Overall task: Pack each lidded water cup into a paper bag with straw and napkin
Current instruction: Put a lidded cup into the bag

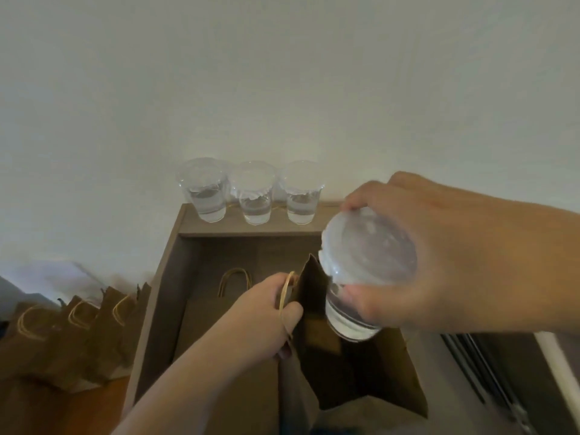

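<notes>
Above the open paper bag (361, 378), the right hand (445, 259) is curling its fingers (361, 199) round the tilted lidded cup (367, 265) while the left hand (273, 315) is pinching the bag's rim and handle (284, 293), and I judge the tilt is risking a lid leak or snagged rim.

You are in what looks like a plain room at home: a bare white wall (282, 73), an open brown cardboard box (163, 293) as your counter, clear lidded plastic cups (255, 196) on its far flap, brown paper bags (78, 334) lined along orange-brown wood (94, 412).
</notes>
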